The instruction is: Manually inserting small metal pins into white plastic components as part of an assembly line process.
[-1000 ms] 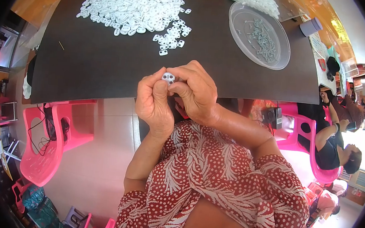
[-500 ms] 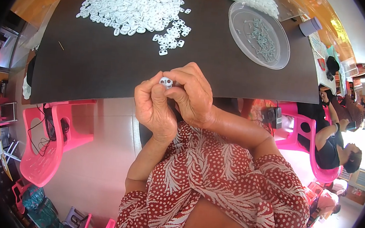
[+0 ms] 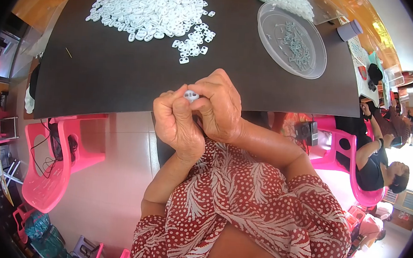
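Piece (image 3: 190, 96), white, gripped between left hand (image 3: 174, 120) and right hand (image 3: 221, 107), both pinched shut on it, neither nearer; above table (image 3: 98, 81) near edge, heap (image 3: 195, 42) beyond. Long axis: cannot tell.

Both hands (image 3: 180, 124) (image 3: 221, 106) pinch a white, apparently holed piece (image 3: 190, 95).
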